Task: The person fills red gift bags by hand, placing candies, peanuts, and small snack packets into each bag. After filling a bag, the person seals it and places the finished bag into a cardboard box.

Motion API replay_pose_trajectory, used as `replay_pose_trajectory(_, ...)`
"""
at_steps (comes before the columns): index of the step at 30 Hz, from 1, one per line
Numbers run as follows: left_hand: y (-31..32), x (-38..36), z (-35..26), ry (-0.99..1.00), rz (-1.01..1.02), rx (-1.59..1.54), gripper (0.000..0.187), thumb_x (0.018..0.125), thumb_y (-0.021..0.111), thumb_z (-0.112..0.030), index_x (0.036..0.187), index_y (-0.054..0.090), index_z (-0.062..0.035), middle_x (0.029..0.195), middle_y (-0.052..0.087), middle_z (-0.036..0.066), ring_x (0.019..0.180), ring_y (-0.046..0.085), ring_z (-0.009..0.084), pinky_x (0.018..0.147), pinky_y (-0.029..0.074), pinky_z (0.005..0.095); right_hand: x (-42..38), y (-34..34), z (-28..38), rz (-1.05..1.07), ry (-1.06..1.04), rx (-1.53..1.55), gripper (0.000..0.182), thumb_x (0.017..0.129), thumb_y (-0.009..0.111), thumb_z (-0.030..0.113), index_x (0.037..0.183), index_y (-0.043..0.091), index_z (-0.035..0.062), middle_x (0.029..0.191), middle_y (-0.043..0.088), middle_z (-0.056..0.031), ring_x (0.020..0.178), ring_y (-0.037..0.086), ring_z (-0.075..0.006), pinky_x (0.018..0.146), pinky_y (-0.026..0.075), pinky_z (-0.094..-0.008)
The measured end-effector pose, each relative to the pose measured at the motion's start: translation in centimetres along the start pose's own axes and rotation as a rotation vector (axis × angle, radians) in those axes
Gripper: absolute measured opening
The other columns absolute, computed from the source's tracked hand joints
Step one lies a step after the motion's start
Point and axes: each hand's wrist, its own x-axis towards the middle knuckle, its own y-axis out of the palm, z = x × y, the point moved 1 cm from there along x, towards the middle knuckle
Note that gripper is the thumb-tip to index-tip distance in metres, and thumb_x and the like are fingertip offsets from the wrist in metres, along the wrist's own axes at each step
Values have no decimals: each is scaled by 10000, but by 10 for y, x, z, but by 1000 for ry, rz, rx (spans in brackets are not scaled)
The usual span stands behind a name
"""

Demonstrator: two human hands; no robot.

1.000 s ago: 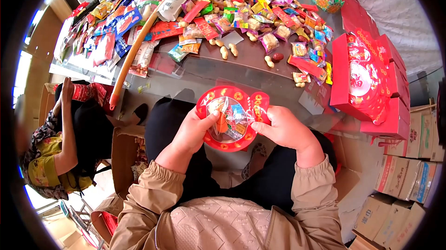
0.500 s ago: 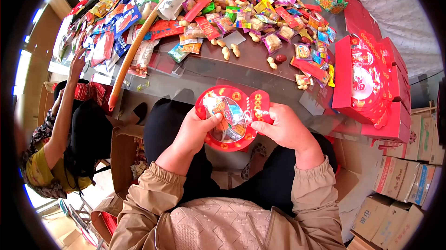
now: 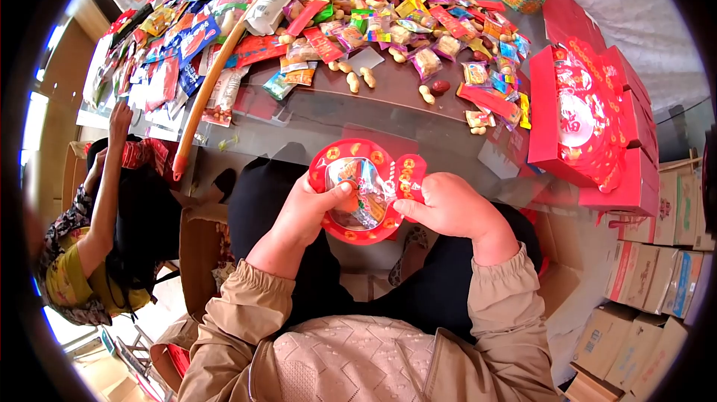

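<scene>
A round red packet (image 3: 376, 212) with gold marks and a clear window, candies showing inside, is held over my lap. My left hand (image 3: 310, 204) grips its left side, the thumb lying on the window. On the right, my right hand (image 3: 447, 204) pinches the packet's red top flap (image 3: 410, 175) between thumb and fingers. Beyond the packet, wrapped candies (image 3: 426, 63) and peanuts (image 3: 352, 82) lie heaped on the dark table (image 3: 328, 114).
A red box (image 3: 544, 107) of red packets stands at the table's right. An orange-tipped stick (image 3: 203, 100) divides the candies from flat snack packs (image 3: 198, 35). A co-worker (image 3: 97, 238) sits at the left. Cardboard boxes (image 3: 635, 275) are stacked at the lower right.
The packet has turned and shifted slightly left in my hands. My right hand has rotated on the flap, its fingers more curled. The co-worker's raised hand has come lower.
</scene>
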Motion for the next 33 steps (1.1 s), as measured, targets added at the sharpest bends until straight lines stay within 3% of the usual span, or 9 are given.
replay_pose_trajectory(6, 10, 1, -3, 30, -15, -28, 306, 940, 705, -71, 1228, 626, -4, 1095, 722, 83, 968, 693, 166, 868, 570, 339, 3, 2, 2, -47, 34, -175, 472, 934, 640, 392, 724, 645, -31, 693, 614, -244, 702, 620, -451, 667, 489, -533)
replay_pose_trajectory(9, 13, 3, -5, 36, -25, -19, 296, 945, 698, -71, 1225, 623, -8, 1095, 722, 81, 961, 693, 158, 856, 572, 330, 7, 10, -8, -106, -9, -108, 488, 929, 666, 383, 678, 592, -29, 657, 560, -254, 664, 581, -453, 606, 443, -523)
replay_pose_trajectory(12, 13, 4, -4, 49, -50, -24, 283, 953, 687, -69, 1221, 615, -10, 1092, 720, 80, 958, 693, 159, 853, 573, 327, 6, 1, -1, -92, 30, -93, 473, 905, 675, 409, 726, 653, -28, 701, 619, -242, 694, 621, -444, 644, 489, -521)
replay_pose_trajectory(18, -2, 9, 2, 33, -10, 37, 211, 978, 651, -72, 1177, 633, -5, 1054, 727, 72, 952, 692, 159, 851, 568, 325, 4, -2, -10, -46, -67, 0, 497, 885, 707, 431, 706, 650, -30, 695, 609, -243, 674, 604, -446, 622, 468, -508)
replay_pose_trajectory(21, 4, 7, 0, 23, -4, 92, 210, 986, 639, -74, 1181, 642, 3, 1075, 726, 78, 972, 691, 164, 870, 565, 331, 0, -3, -6, 47, -53, -12, 523, 892, 697, 453, 705, 651, -34, 690, 615, -236, 679, 608, -446, 642, 475, -508)
replay_pose_trajectory(33, 10, 3, -2, 45, -26, 97, 271, 983, 643, -63, 1241, 612, 12, 1128, 715, 87, 1012, 685, 173, 902, 563, 349, 2, 16, 0, -66, -26, -252, 548, 933, 614, 476, 694, 709, -7, 686, 669, -193, 710, 677, -371, 709, 538, -467)
